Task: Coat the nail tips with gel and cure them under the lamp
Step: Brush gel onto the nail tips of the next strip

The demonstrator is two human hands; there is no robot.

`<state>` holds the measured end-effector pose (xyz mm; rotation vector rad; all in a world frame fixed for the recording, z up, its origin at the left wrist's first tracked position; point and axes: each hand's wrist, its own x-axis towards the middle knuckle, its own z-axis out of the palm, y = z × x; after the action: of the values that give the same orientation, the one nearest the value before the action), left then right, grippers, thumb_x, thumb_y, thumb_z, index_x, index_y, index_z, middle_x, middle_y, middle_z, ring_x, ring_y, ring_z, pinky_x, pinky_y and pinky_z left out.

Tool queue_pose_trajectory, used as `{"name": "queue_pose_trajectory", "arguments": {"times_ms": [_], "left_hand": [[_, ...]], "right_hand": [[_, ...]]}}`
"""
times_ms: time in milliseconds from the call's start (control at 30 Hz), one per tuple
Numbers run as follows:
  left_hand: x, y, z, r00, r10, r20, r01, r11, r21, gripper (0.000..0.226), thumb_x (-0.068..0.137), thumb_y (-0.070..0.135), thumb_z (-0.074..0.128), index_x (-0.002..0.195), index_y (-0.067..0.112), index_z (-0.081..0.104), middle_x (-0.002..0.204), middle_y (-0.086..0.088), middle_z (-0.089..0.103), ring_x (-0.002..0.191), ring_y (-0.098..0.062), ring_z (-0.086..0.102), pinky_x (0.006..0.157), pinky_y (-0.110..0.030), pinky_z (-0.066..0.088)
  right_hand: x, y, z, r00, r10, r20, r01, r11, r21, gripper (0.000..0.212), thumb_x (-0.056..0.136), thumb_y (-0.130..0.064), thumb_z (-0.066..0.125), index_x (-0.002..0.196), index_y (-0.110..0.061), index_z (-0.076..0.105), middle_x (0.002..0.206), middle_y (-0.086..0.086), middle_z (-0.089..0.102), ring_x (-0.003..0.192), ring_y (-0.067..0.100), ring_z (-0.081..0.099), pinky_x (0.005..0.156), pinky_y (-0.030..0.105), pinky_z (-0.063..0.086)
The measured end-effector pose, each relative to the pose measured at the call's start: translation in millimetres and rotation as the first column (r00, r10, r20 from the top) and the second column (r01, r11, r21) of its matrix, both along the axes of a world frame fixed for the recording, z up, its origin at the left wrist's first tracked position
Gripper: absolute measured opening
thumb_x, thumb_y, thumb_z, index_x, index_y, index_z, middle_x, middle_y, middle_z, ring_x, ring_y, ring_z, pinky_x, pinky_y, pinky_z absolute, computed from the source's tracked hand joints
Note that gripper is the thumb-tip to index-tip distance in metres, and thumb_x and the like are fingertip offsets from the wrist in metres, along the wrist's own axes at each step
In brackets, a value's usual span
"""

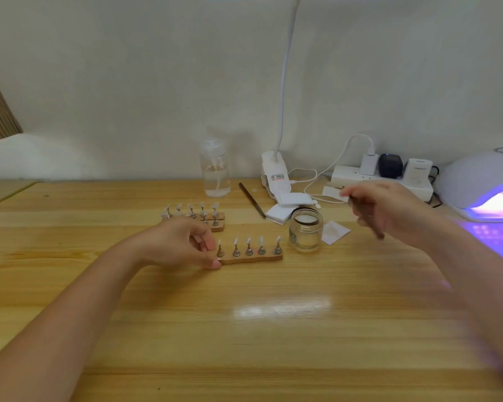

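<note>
Left hand (183,242): thumb and fingers pinch the left end of the near wooden strip; this grip is clamped on the strip and holds it flat on the table (244,329).
Near strip (251,259): lies toward the middle of the table, long axis running left to right, parallel to the table's front edge; five small stands on it, each with a pale nail tip (249,241) upright.
Far strips (212,220): just behind the left hand, toward the back edge, carrying more tips.
Jar (306,230): open, just beside the right end of the near strip, between the strip and the right hand.
Right hand (389,210): raised above the table right of the jar, blurred; its grip is curled round a thin dark brush (369,221).
Key relation: the tips lie left of the brush, past the jar; the right hand is nearer the jar, so a dip looks likely before a leftward reach along the strip.
Curing lamp (482,184): at the right edge of the table, glowing violet, well apart from the near strip.
</note>
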<state>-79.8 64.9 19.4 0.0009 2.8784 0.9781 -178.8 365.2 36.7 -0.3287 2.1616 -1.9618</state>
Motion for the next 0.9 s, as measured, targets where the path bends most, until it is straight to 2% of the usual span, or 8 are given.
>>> {"name": "queue_pose_trajectory", "arguments": {"times_ms": [100, 200, 267, 400, 500, 567, 733, 900], "left_hand": [[-2, 22, -3, 0.997, -0.069, -0.017, 0.069, 0.998, 0.003, 0.021, 0.064, 0.03, 0.081, 0.076, 0.024, 0.064, 0.068, 0.013, 0.057, 0.053, 0.012, 0.049, 0.052, -0.005, 0.036], [-4, 41, -6, 0.992, -0.124, -0.025, 0.125, 0.992, 0.026, 0.021, 0.063, 0.036, 0.08, 0.076, 0.027, 0.065, 0.072, 0.013, 0.06, 0.057, 0.011, 0.051, 0.056, -0.007, 0.038], [-6, 50, -8, 0.99, -0.136, -0.044, 0.137, 0.99, 0.02, 0.019, 0.064, 0.038, 0.078, 0.074, 0.03, 0.064, 0.071, 0.013, 0.06, 0.059, 0.011, 0.052, 0.058, -0.008, 0.04], [-10, 60, -11, 0.989, -0.127, -0.078, 0.129, 0.991, 0.023, 0.022, 0.066, 0.039, 0.077, 0.08, 0.028, 0.065, 0.074, 0.012, 0.061, 0.062, 0.01, 0.052, 0.06, -0.007, 0.042], [-16, 67, -11, 0.989, -0.12, -0.088, 0.122, 0.992, 0.024, 0.022, 0.067, 0.039, 0.077, 0.083, 0.027, 0.066, 0.074, 0.013, 0.06, 0.063, 0.006, 0.052, 0.067, -0.014, 0.045], [-21, 72, -12, 0.987, -0.117, -0.106, 0.12, 0.992, 0.03, 0.02, 0.068, 0.038, 0.076, 0.081, 0.028, 0.065, 0.074, 0.014, 0.059, 0.062, 0.007, 0.052, 0.062, -0.01, 0.043], [-31, 84, -15, 0.983, -0.118, -0.137, 0.127, 0.99, 0.055, 0.017, 0.069, 0.037, 0.076, 0.076, 0.03, 0.063, 0.072, 0.014, 0.058, 0.056, 0.012, 0.048, 0.053, -0.004, 0.037], [-30, 86, -23, 0.977, -0.081, -0.197, 0.101, 0.991, 0.093, 0.017, 0.067, 0.039, 0.076, 0.071, 0.032, 0.062, 0.066, 0.014, 0.057, 0.055, 0.008, 0.048, 0.053, -0.008, 0.038]], "right_hand": [[-2, 2, 3, 0.969, 0.112, 0.221, 0.028, 0.836, -0.548, 0.023, 0.092, -0.009, 0.04, 0.082, -0.014, 0.061, 0.062, -0.003, 0.05, 0.045, 0.004, 0.047, 0.043, 0.014, 0.043], [-2, 3, 5, 0.952, 0.195, 0.235, 0.059, 0.636, -0.769, 0.02, 0.087, -0.004, 0.043, 0.09, -0.012, 0.061, 0.067, -0.003, 0.061, 0.051, 0.002, 0.057, 0.046, 0.012, 0.043], [-1, 3, 6, 0.954, 0.216, 0.209, 0.047, 0.579, -0.814, 0.02, 0.078, -0.003, 0.049, 0.092, -0.011, 0.061, 0.074, -0.001, 0.065, 0.057, 0.002, 0.061, 0.048, 0.012, 0.045], [-1, 0, 7, 0.976, 0.104, 0.193, 0.063, 0.709, -0.703, 0.006, 0.083, -0.019, 0.057, 0.085, -0.016, 0.062, 0.071, -0.004, 0.065, 0.054, 0.002, 0.06, 0.044, 0.013, 0.044], [-1, -3, 8, 0.979, 0.001, 0.202, 0.119, 0.805, -0.582, 0.03, 0.091, -0.041, 0.051, 0.075, -0.017, 0.061, 0.059, -0.004, 0.061, 0.042, 0.005, 0.05, 0.039, 0.013, 0.037], [1, -4, 10, 0.982, -0.044, 0.183, 0.131, 0.855, -0.502, 0.042, 0.094, -0.048, 0.041, 0.074, -0.016, 0.06, 0.053, -0.003, 0.058, 0.037, 0.007, 0.043, 0.038, 0.014, 0.034], [6, -7, 13, 0.993, -0.008, 0.116, 0.041, 0.957, -0.287, 0.044, 0.095, -0.055, 0.028, 0.086, -0.016, 0.048, 0.041, -0.001, 0.046, 0.033, 0.009, 0.03, 0.038, 0.015, 0.028], [9, -19, 12, 0.998, -0.032, -0.05, 0.032, 0.999, 0.009, 0.051, 0.093, -0.059, 0.025, 0.069, -0.017, 0.042, 0.04, -0.009, 0.03, 0.038, 0.008, 0.023, 0.045, 0.024, 0.022]]}}
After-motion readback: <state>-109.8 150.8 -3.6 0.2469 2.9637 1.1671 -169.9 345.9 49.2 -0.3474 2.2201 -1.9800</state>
